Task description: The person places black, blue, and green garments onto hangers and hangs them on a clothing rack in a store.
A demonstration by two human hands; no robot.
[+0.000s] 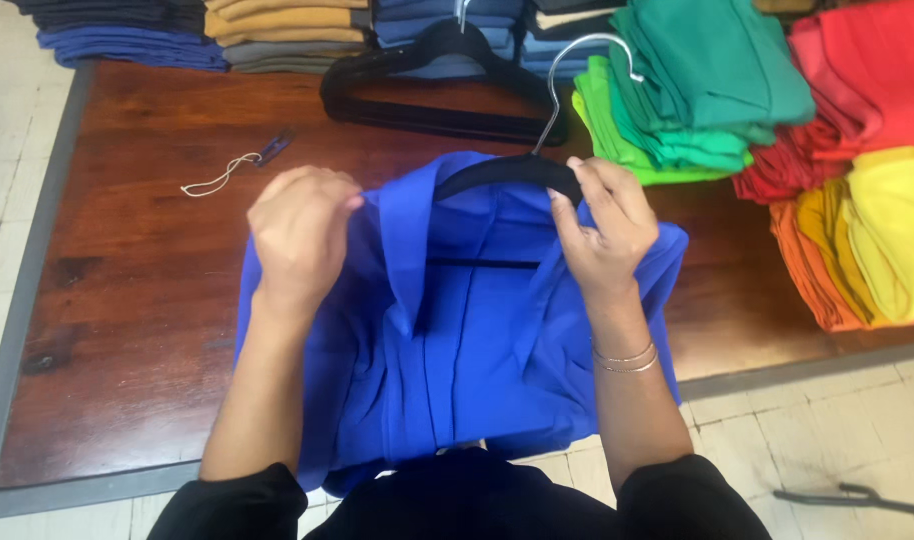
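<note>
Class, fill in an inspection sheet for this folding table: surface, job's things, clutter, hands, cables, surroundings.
Surface: dark wooden table, scuffed.
Job's things: blue garment on a black hanger.
Clutter: pile of black hangers; looped string; folded clothes stacks in green, red, yellow.
Hands: left hand grips the cloth; right hand holds hanger and cloth.
Cables: nothing seen.
Surroundings: tiled floor.

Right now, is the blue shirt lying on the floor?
No, the blue shirt lies on the wooden table, on a black hanger gripped by the right hand.
</note>
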